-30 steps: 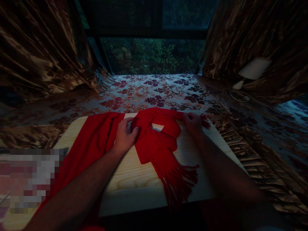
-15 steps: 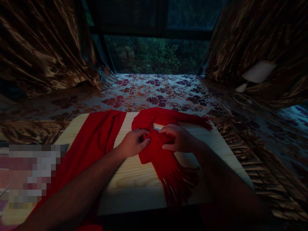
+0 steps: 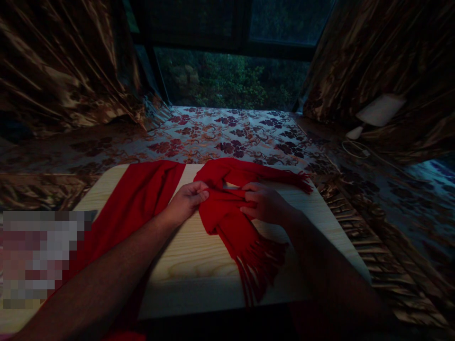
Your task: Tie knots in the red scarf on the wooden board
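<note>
Our left hand (image 3: pixel 190 199) and right hand (image 3: pixel 266 202) grip the red scarf (image 3: pixel 227 215) in closed fingers (image 3: pixel 203 194); we best keep its fold evenly taut.

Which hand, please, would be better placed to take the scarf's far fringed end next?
Probably the right hand: it is nearer that fringe, while the left hand grips the scarf farther left.
</note>
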A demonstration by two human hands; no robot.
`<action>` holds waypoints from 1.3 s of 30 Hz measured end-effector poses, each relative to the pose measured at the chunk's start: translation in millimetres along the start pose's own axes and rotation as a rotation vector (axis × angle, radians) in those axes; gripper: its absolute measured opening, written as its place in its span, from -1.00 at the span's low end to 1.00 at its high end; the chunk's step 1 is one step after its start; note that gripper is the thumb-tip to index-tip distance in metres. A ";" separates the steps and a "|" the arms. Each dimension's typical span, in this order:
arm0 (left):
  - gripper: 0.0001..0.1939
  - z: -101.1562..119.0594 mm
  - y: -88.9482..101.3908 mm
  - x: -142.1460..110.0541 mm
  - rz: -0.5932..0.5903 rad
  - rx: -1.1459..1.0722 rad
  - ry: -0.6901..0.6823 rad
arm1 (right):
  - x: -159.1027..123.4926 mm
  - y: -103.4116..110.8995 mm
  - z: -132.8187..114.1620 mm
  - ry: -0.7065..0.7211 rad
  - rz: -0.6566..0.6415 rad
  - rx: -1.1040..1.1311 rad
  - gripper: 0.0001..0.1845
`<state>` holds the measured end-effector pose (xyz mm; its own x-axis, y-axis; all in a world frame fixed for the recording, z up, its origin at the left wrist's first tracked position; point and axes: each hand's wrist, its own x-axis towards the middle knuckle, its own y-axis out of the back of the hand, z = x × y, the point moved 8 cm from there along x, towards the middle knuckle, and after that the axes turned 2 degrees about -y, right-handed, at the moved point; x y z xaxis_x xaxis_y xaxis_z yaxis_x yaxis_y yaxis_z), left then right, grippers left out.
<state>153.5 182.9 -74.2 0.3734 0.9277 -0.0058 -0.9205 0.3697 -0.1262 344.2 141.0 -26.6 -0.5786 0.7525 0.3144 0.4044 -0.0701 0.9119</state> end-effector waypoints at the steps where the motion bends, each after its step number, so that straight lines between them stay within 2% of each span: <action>1: -0.64 2.8 2.8 -0.1 0.028 -0.089 -0.007 | -0.4 0.4 3.6 -0.010 0.007 -0.022 -0.79; 5: -0.68 15.6 13.5 -1.7 0.108 -0.326 -0.025 | -1.4 7.0 18.8 -0.088 0.066 -0.064 -0.75; 10: -0.76 23.7 26.9 -1.6 0.169 -0.428 -0.026 | -6.8 22.3 39.3 -0.203 0.164 -0.018 -0.71; 13: -0.74 23.5 24.6 -1.5 0.140 -0.219 -0.029 | -9.4 24.1 43.7 -0.211 0.188 -0.023 -0.66; 17: -0.64 14.9 2.3 -6.9 -0.008 0.153 0.029 | -7.2 15.5 36.1 -0.163 0.187 0.002 -0.71; 20: -0.65 12.0 -10.0 -11.5 -0.088 0.459 0.015 | -3.7 6.9 26.4 -0.108 0.146 0.063 -0.77; 21: -0.65 11.7 -12.0 -12.0 -0.106 0.500 0.003 | -2.9 4.5 24.2 -0.093 0.129 0.078 -0.79; 23: -0.63 10.5 -12.8 -11.7 -0.136 0.436 -0.007 | -2.2 0.8 23.0 -0.074 0.100 0.094 -0.80; 28: -0.56 7.7 -6.9 -10.2 -0.174 0.090 0.057 | -3.7 -3.4 36.2 -0.086 0.076 0.102 -0.69; 31: -0.57 14.8 2.1 -12.0 -0.116 -0.112 0.066 | -5.3 -3.9 45.3 -0.101 0.047 0.127 -0.67; 34: -0.58 25.3 20.0 -14.0 -0.011 -0.282 0.023 | -6.9 0.4 52.8 -0.131 0.057 0.178 -0.64; 36: -0.58 26.4 29.6 -14.5 0.016 -0.302 0.028 | -7.6 2.3 55.3 -0.143 0.069 0.197 -0.62; 39: -0.56 16.8 24.4 -13.9 -0.099 -0.137 0.120 | -7.6 1.5 54.7 -0.132 0.084 0.165 -0.63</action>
<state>123.9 179.9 -60.5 0.4799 0.8712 -0.1036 -0.8575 0.4407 -0.2655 387.9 171.0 -42.0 -0.4447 0.8285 0.3404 0.5640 -0.0362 0.8250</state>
